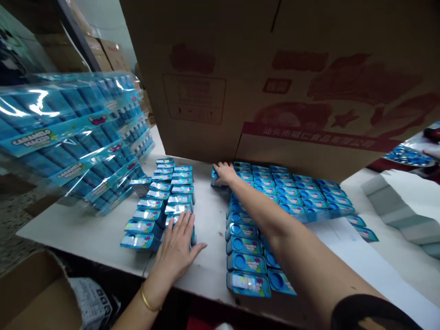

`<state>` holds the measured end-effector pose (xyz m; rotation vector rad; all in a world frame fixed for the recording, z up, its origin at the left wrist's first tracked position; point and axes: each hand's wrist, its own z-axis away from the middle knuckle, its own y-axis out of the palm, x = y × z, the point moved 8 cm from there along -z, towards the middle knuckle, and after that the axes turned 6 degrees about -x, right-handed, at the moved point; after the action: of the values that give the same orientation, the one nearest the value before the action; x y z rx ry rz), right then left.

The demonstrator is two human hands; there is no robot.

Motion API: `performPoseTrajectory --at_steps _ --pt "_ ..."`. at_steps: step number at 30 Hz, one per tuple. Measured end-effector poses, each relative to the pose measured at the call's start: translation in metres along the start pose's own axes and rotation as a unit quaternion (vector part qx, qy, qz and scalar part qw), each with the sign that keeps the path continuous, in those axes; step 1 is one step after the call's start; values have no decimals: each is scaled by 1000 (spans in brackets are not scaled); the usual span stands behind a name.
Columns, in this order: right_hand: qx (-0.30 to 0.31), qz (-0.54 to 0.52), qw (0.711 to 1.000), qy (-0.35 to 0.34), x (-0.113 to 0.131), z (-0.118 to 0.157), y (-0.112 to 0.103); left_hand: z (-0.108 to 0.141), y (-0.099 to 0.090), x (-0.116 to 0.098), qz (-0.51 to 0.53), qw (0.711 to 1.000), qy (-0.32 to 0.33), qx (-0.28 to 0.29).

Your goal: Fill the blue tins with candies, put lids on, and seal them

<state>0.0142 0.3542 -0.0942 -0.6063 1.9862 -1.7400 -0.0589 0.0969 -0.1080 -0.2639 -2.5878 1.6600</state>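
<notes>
My left hand [177, 243] is open, its fingers laid over the near end of a double row of small blue boxes [146, 215] and its thumb held apart. At the back of the table, my right hand [225, 173] is closed round a small blue box [216, 178], which it partly hides. Close to its right stand several more rows of blue boxes [246, 245], their tops marked "Caramelo Macizo" with round blue spots. My right forearm crosses above those rows and covers some of them.
A large brown carton [237, 137] rises behind the boxes. Plastic-wrapped display packs [72, 137] are stacked at the left. White folded card [405, 206] lies at the right of the white table [209, 256]. An open carton [37, 293] stands below at the lower left.
</notes>
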Motion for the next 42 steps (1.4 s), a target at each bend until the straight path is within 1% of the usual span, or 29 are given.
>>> performPoseTrajectory --at_steps 2,4,5,7,9,11,13,14,15,16,18,20,22,23,25,26,27,28,29,31,33,35,36,38,40,42 --pt "9 -7 998 -69 30 31 -11 -2 -2 1 33 999 -13 0" --pt "18 -24 991 -128 59 71 -24 -2 -6 6 85 996 -38 -15" --pt "23 -34 988 -151 73 93 -30 -2 -11 11 117 991 -60 -35" --pt "34 -56 981 -183 97 134 -36 3 -25 25 175 972 -120 -101" --pt "43 -70 977 -198 116 166 -35 15 -41 35 204 946 -178 -177" --pt "48 -72 977 -197 129 187 -30 30 -54 33 203 929 -208 -229" --pt "55 -73 979 -184 134 199 -29 43 -61 19 194 930 -201 -240" --pt "55 -78 979 -178 132 204 -33 47 -62 9 190 935 -187 -232" --pt "46 -86 980 -174 128 209 -42 51 -63 -1 183 944 -168 -219" --pt "29 -97 980 -172 121 215 -55 52 -62 -10 172 953 -148 -201" --pt "-25 -114 980 -161 95 234 -90 52 -59 -25 138 972 -113 -155" --pt "-75 -111 984 -121 53 258 -122 46 -57 -35 114 984 -81 -109" --pt "-111 -98 987 -61 2 288 -142 38 -58 -45 133 986 -55 -86" --pt "-131 -88 987 -22 -25 305 -148 32 -61 -52 160 982 -45 -86" --pt "-168 -65 982 62 -75 339 -152 18 -64 -70 235 967 -33 -92" --pt "-181 -56 977 97 -95 356 -149 10 -63 -84 275 957 -26 -87" --pt "-187 -52 974 118 -110 370 -144 1 -60 -100 313 947 -16 -72" --pt "-186 -52 973 123 -120 381 -138 -8 -55 -119 345 937 -5 -48" --pt "-181 -54 975 112 -125 389 -130 -18 -48 -140 368 929 6 -21" --pt "-176 -48 981 70 -125 393 -115 -35 -35 -183 388 921 30 28" --pt "-185 -19 982 31 -122 386 -105 -46 -27 -222 387 918 62 55" --pt "-202 20 979 20 -122 372 -101 -49 -24 -250 395 912 91 59" --pt "-212 37 976 23 -124 364 -100 -49 -24 -259 405 908 96 51" --pt "-238 56 969 42 -130 350 -103 -45 -25 -262 424 903 73 14" --pt "-276 59 958 57 -136 339 -109 -38 -24 -253 437 899 22 -20" --pt "-297 58 952 53 -138 331 -114 -31 -17 -243 451 892 -29 -25"
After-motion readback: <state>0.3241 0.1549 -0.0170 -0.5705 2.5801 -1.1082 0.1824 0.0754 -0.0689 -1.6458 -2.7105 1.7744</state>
